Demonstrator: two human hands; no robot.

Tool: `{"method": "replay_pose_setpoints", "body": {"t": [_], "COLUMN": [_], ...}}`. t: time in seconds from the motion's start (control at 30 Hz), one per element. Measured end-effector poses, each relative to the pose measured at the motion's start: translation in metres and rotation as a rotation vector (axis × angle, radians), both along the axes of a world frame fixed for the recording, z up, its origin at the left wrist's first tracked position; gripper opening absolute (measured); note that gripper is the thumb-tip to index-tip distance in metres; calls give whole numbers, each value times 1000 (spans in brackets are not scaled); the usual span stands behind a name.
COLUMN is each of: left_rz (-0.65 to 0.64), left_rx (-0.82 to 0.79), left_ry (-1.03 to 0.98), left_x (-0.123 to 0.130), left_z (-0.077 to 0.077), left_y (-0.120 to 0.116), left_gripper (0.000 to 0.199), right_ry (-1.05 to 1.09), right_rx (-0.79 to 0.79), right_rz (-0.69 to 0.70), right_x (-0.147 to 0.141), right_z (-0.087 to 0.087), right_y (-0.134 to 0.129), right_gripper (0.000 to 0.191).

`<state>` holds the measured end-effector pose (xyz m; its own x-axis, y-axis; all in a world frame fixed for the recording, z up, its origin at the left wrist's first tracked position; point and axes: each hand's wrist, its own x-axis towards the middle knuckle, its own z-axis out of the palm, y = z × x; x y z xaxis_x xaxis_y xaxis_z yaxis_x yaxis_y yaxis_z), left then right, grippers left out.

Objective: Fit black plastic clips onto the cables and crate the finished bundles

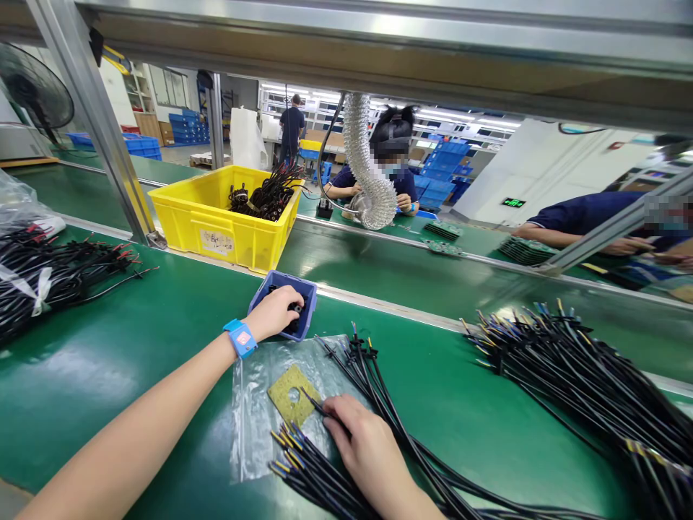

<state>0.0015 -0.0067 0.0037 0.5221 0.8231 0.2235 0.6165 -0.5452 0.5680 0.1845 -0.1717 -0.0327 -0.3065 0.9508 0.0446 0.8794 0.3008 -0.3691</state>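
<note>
My left hand, with a blue wrist strap, reaches into a small blue-purple bin of small black parts. Its fingers are bent down among them; whether they grip one is hidden. My right hand pinches a black cable, its stripped end pointing toward a yellow sponge with a round hole. Under the sponge lies a clear plastic bag. Several black cables with coloured wire ends lie beside my right hand, and others with black pieces near their ends lie beyond it.
A yellow crate holding black cables stands behind the bin. Cable bundles lie at left and right. A metal post rises at left. A flexible duct hangs ahead, and co-workers sit across the bench.
</note>
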Motion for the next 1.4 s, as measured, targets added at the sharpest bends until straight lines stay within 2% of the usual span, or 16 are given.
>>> {"method": "replay_pose_setpoints", "body": {"t": [0.13, 0.2, 0.3, 0.4, 0.5, 0.6, 0.67, 0.83, 1.2, 1.4], "left_rz": [45, 24, -31, -23, 12, 77, 111, 100, 135, 129], "left_rx": [-78, -213, -514, -797, -913, -920, -911, -849, -739, -553], "left_ry": [-238, -440, -718, -867, -902, -895, -882, -787, -692, -605], "left_x": [-8, -11, -12, -10, -6, -2, 1, 5, 4, 4], "left_z": [6, 6, 0, -11, -22, -30, -33, -36, -33, -30], "left_y": [-20, -39, -71, -96, -106, -107, -108, -114, -115, -118], "left_gripper": [27, 25, 23, 26, 27, 28, 31, 38, 28, 24], "right_ry": [-69, -138, -184, -33, 221, 397, 437, 416, 318, 305], "right_rx": [57, 75, 52, 7, 21, 80, 102, 142, 237, 202], "right_rz": [5, 12, 11, -9, -83, -142, -121, -31, 10, 14], "right_x": [-1, -2, -4, -2, 3, 8, 9, 5, 2, 1], "right_z": [-5, -6, -5, 2, 12, 22, 25, 26, 25, 26], "right_y": [1, 0, 1, 4, 6, 4, 1, -2, -6, -7], "right_gripper": [19, 21, 24, 25, 22, 19, 18, 18, 17, 20]}}
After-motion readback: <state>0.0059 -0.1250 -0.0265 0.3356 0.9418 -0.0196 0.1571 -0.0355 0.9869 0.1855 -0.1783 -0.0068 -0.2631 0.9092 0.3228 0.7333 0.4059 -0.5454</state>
